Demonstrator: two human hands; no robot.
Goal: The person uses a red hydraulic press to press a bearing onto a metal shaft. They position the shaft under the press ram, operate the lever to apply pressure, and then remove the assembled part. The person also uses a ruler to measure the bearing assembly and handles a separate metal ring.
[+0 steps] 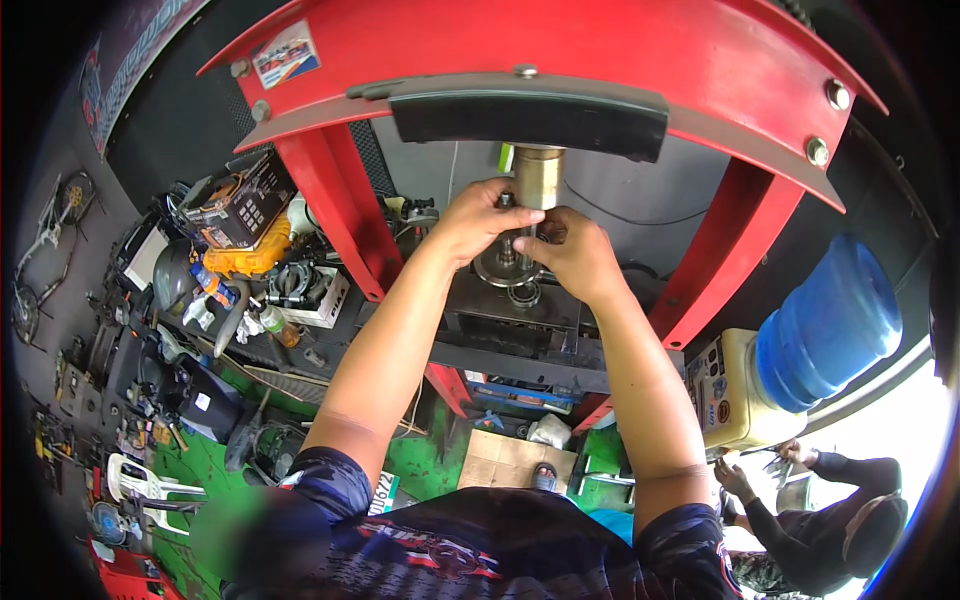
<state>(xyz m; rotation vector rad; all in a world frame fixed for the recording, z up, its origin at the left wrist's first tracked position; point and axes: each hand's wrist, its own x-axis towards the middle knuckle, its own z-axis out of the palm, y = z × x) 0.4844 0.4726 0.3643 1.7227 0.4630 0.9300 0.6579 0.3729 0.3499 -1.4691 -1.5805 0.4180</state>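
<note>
Under the cylindrical metal ram (540,180) of a red shop press, both hands are closed around upright metal parts. My left hand (474,222) grips the upper end of a dark steel shaft (506,247), its thumb reaching toward the ram's lower end. A round metal disc (497,271) surrounds the shaft's lower part. My right hand (572,256) pinches a slim metal rod (532,232) beside the shaft, directly below the ram; some of its fingers are hidden. Close below the disc, a ring-shaped bearing (523,294) rests on the dark press bed (470,300).
The press's red crossbeam (600,50) spans overhead, with slanting legs (715,255) at both sides. Boxes, bottles and tools crowd the left bench (285,345). A blue water jug (830,325) stands right, beside a yellowish container (735,390). Another person (835,530) works at lower right.
</note>
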